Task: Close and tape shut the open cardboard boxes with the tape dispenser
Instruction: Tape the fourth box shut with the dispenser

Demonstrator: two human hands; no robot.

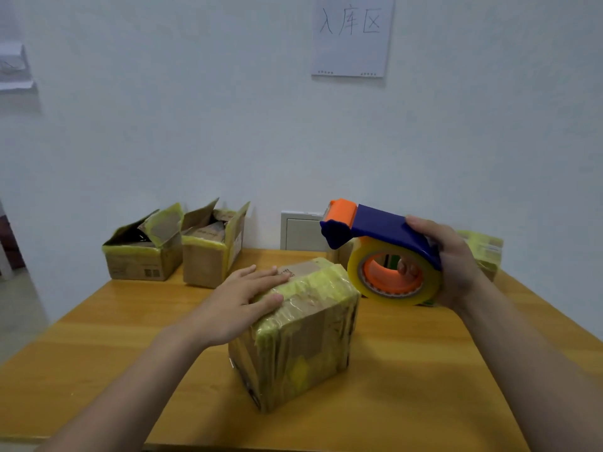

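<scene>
From the head view, my left grip (241,301) lies flat, fingers straight, on top of the closed box (313,340) in the middle of the bench (408,370); yellowish tape already covers its flaps. My right grip (456,265) is wrapped round the tape dispenser (385,230), held in the air just right of that box. I judge the job about half done. I count four boxes and one dispenser. Two boxes are taped, one of them the far taped box (486,249) half hidden behind my right grip. Two are unsealed at the bench's far left: the left open box (143,256) and the right open box (208,256).
</scene>
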